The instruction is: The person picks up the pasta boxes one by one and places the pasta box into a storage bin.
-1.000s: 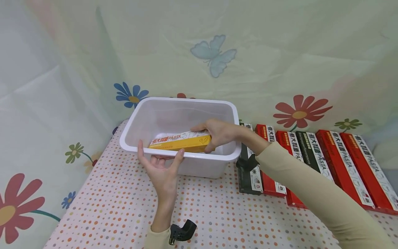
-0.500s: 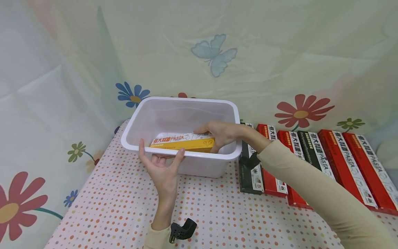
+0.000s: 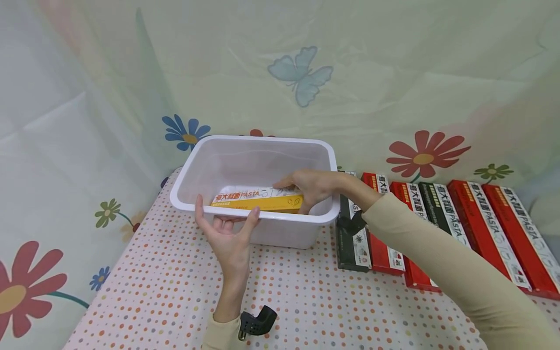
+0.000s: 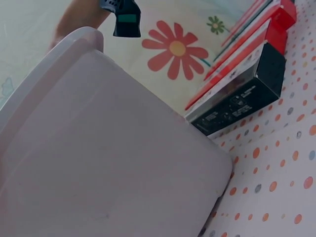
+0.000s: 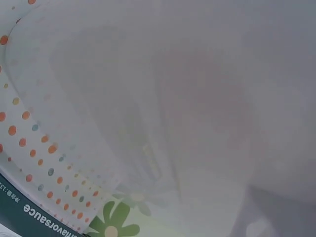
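Observation:
A white plastic tub [image 3: 280, 217] stands at the middle of the table, and its pale outer wall [image 4: 108, 148] fills much of the left wrist view. My left hand [image 3: 229, 243] holds the tub's front rim, with the thumb and a finger at the edge and other fingers bent beneath it. Reaching over the tub's right side, my right hand [image 3: 312, 187] grips the right end of a yellow and white pasta box [image 3: 258, 200]. This box lies low inside, lengthwise along the front wall. Some of my right fingertips are hidden. Blurry tub wall covers most of the right wrist view.
Several red and dark green pasta boxes lie in a row on the right, beneath and beyond my right arm; the nearest green box [image 3: 353, 248] is close beside the tub. A dotted cloth [image 3: 302, 291] covers the table. A flowered curtain [image 3: 358, 87] hangs behind.
Over the last second my right hand has lowered the pasta box slightly deeper into the tub and a little rightward. Between the last two frames little differs. My left hand stays at the rim.

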A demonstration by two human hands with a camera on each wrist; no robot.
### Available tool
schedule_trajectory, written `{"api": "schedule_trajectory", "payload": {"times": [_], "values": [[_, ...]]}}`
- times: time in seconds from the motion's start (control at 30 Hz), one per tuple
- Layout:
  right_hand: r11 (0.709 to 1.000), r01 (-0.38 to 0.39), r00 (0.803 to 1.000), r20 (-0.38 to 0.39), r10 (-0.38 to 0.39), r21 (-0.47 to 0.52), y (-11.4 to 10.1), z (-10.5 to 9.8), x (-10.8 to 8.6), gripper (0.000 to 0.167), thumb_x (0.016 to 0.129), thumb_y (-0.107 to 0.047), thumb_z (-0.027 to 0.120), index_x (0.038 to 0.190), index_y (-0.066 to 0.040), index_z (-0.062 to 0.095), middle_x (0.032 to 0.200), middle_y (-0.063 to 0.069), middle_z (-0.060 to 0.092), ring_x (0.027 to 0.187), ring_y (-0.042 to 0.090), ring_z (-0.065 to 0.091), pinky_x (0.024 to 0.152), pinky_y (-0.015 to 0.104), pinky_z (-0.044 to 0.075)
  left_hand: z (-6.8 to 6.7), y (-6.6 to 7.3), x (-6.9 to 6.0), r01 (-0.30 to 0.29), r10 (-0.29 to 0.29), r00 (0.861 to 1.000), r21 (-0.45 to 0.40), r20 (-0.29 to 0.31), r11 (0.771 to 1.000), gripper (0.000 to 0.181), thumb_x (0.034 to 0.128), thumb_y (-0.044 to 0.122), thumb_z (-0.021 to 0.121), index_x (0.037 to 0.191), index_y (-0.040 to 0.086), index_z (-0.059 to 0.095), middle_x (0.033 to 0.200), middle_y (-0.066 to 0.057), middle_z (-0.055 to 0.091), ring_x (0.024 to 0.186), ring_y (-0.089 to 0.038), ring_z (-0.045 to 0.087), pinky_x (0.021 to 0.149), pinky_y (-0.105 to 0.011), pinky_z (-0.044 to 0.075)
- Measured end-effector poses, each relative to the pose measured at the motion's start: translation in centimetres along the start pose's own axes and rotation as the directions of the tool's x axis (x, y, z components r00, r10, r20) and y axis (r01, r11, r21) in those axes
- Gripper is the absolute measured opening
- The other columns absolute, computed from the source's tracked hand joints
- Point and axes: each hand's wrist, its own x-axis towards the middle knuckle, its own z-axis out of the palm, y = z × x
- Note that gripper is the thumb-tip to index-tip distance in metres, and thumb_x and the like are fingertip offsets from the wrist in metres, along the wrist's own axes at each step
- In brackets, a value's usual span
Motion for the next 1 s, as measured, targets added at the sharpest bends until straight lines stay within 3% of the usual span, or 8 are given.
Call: {"api": "schedule_trajectory", "payload": {"times": [0.5, 0.73, 0.87, 0.93, 1.0], "values": [[0.994, -0.007, 1.0, -0.005, 0.006, -0.109, -0.1, 0.2, 0.0, 0.093, 0.074, -0.004, 0.094, 0.154, 0.0, 0.048, 0.152, 0.015, 0.056, 0.131, 0.029, 0.057, 0.119, 0.045, 0.048, 0.0, 0.0, 0.0, -0.003, 0.003, 1.0, -0.002, 0.0, 1.0, 0.119, 0.0829, -0.011, 0.081, 0.167, 0.017, 0.002, 0.15, -0.019, 0.047, 0.122, -0.037, 0.062, 0.089, -0.043, 0.067], [0.997, 0.073, 0.994, -0.087, -0.071, 0.02, 0.1, 0.3, -0.8, 0.087, 0.08, -0.007, 0.09, 0.154, 0.005, 0.046, 0.155, 0.018, 0.051, 0.143, 0.033, 0.049, 0.123, 0.048, 0.043, 0.1, -0.2, -0.2, -0.004, 0.004, 1.0, -0.006, -0.004, 1.0, 0.118, 0.0827, -0.012, 0.081, 0.167, 0.016, 0.003, 0.147, -0.021, 0.049, 0.111, -0.032, 0.065, 0.085, -0.044, 0.067], [0.987, 0.149, 0.956, -0.265, -0.128, 0.06, -0.3, 0.3, -2.8, 0.082, 0.084, -0.012, 0.087, 0.154, 0.004, 0.046, 0.157, 0.018, 0.049, 0.146, 0.035, 0.045, 0.123, 0.052, 0.041, 0.1, -0.1, -0.2, 0.001, -0.001, 1.0, 0.006, -0.007, 1.0, 0.118, 0.0823, -0.013, 0.081, 0.167, 0.017, 0.004, 0.146, -0.021, 0.05, 0.105, -0.029, 0.065, 0.086, -0.043, 0.067], [0.981, 0.163, 0.92, -0.375, -0.114, 0.103, -0.8, 0.5, -4.3, 0.08, 0.087, -0.014, 0.085, 0.156, -0.002, 0.046, 0.16, 0.014, 0.048, 0.148, 0.032, 0.043, 0.123, 0.055, 0.041, 0.1, 0.0, -0.2, 0.003, -0.002, 1.0, 0.011, -0.012, 1.0, 0.118, 0.0822, -0.013, 0.081, 0.167, 0.016, 0.004, 0.146, -0.02, 0.05, 0.105, -0.029, 0.065, 0.086, -0.042, 0.067], [0.975, 0.174, 0.872, -0.482, -0.088, 0.137, -1.2, 1.0, -6.1, 0.078, 0.09, -0.016, 0.083, 0.158, -0.008, 0.045, 0.162, 0.01, 0.046, 0.15, 0.03, 0.041, 0.123, 0.057, 0.04, 0.0, 0.1, -0.2, 0.001, -0.001, 1.0, 0.012, -0.019, 1.0, 0.118, 0.082, -0.013, 0.081, 0.167, 0.016, 0.005, 0.146, -0.02, 0.051, 0.103, -0.029, 0.065, 0.085, -0.042, 0.067]]}}
